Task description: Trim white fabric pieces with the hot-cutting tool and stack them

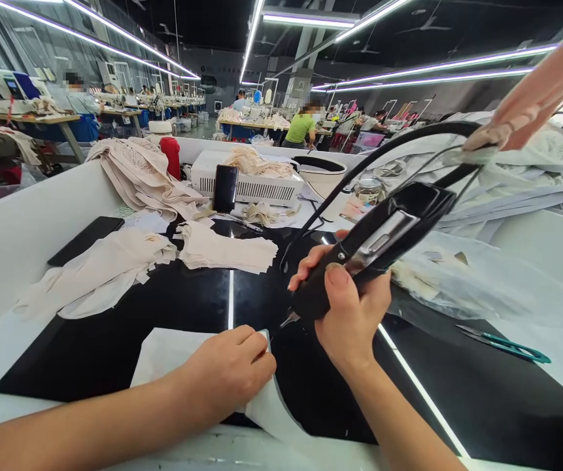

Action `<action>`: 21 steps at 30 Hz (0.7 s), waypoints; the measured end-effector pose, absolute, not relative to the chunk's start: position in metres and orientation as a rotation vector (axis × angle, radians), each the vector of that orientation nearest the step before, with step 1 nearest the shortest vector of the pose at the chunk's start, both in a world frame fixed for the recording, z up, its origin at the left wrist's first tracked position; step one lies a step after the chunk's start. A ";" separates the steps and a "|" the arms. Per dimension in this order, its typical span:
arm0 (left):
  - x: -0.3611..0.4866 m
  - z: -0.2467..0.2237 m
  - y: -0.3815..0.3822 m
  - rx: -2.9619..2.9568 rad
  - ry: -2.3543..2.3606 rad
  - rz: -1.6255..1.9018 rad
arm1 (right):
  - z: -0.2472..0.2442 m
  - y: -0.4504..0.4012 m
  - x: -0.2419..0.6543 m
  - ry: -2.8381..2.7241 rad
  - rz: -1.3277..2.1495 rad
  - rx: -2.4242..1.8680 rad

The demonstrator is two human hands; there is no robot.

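Note:
My right hand is wrapped around a black corded hand tool with a narrow metal tip and a silver panel. Its tip points down and left, close to the edge of a white fabric piece. My left hand is closed on that fabric's right edge, thumb and fingers pinched together; part of the cloth is hidden under the hand and forearm. The fabric lies on a glossy black work surface. Whether the tip touches the cloth I cannot tell.
Cream fabric pieces are stacked at the back, beside a larger cream pile. Behind stand a phone and a white vented box. Teal-handled snips and a clear plastic bag lie right. A cable arches overhead.

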State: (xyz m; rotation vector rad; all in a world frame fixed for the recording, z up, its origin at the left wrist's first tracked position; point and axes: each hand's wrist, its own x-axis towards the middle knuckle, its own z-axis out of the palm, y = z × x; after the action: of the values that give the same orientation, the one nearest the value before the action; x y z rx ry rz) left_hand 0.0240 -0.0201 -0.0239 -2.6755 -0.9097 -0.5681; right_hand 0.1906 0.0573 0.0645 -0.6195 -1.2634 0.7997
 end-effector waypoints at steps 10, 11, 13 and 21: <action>0.033 -0.017 -0.027 -2.487 -0.868 -0.798 | 0.057 0.059 0.181 -1.178 0.917 -0.507; 0.034 -0.016 -0.028 -2.488 -0.869 -0.793 | 0.057 0.059 0.181 -1.171 0.922 -0.507; 0.033 -0.015 -0.029 -2.495 -0.872 -0.775 | 0.057 0.058 0.180 -1.150 0.927 -0.501; 0.031 -0.019 -0.030 -2.509 -0.863 -0.755 | 0.057 0.054 0.184 -1.124 0.970 -0.514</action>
State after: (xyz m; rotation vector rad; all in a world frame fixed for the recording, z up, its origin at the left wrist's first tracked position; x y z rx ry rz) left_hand 0.0305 -0.0296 -0.0187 -2.5094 -0.8627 -0.7552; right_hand 0.1836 0.0540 0.0571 -0.5136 -1.1241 0.9698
